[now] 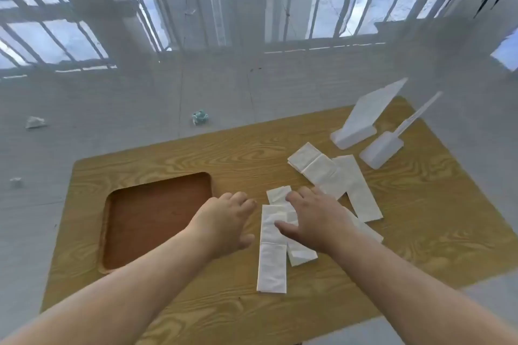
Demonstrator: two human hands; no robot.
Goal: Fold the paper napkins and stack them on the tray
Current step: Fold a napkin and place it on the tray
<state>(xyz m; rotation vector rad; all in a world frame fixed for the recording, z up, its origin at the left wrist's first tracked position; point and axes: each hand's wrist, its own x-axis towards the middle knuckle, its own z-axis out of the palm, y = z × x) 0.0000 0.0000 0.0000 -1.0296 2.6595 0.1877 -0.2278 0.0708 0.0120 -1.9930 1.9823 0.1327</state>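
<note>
A brown wooden tray (131, 235) lies on the left part of the wooden table (420, 235), with nothing in it. Several white paper napkins lie to its right: a long folded strip (272, 263) nearest me, a second strip (301, 253) crossing under it, and a loose spread (336, 176) further back. My right hand (314, 218) rests flat, fingers apart, on the two crossing strips. My left hand (227, 221) hovers between the tray and the napkins, fingers loosely spread, holding nothing.
Two white plastic stands (361, 120) (384, 148) are at the table's back right corner. Crumpled paper scraps (35, 122) (199, 117) lie on the glossy floor beyond the table. The table's far and right edges are close by.
</note>
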